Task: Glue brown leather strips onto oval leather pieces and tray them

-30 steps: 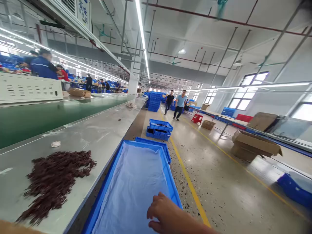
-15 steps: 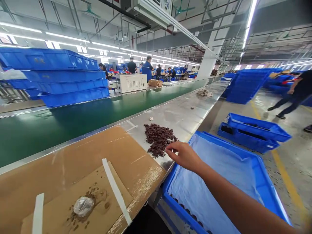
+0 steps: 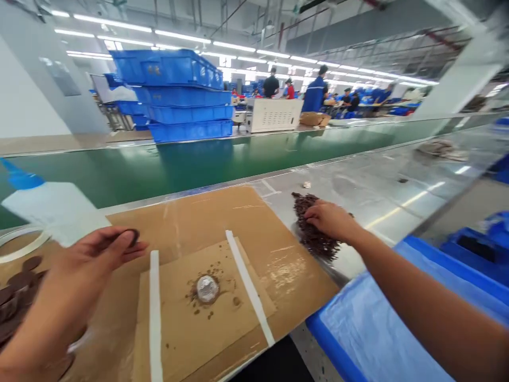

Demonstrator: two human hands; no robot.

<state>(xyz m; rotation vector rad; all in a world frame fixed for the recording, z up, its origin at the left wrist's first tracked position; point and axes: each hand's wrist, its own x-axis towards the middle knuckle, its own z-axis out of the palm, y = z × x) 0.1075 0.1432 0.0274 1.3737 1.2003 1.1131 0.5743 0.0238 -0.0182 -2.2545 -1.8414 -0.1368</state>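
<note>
My left hand (image 3: 95,265) is closed over the brown cardboard, pinching a small dark brown disc (image 3: 134,236) between thumb and fingers. Below and left of it lie several flat brown discs (image 3: 22,281), partly covered by my wrist. My right hand (image 3: 328,218) reaches into a heap of tiny dark brown pieces (image 3: 314,241) on the metal tabletop. Its fingertips are pinched together at the heap, and whatever they hold is hidden. Between my hands, a silvery-white round lump (image 3: 207,289) sits on a taped cardboard sheet (image 3: 186,339) with brown spots around it.
A white bottle with a blue nozzle (image 3: 55,204) and a tape roll (image 3: 24,244) are at left. Behind runs a green conveyor belt (image 3: 238,159), with stacked blue crates (image 3: 186,98) beyond. A lined blue bin (image 3: 374,318) stands at right. People work in the background.
The view has swung left, bringing my left hand with the disc, the loose discs and the bottle into sight. My right hand has moved from the heap's near edge onto the heap.
</note>
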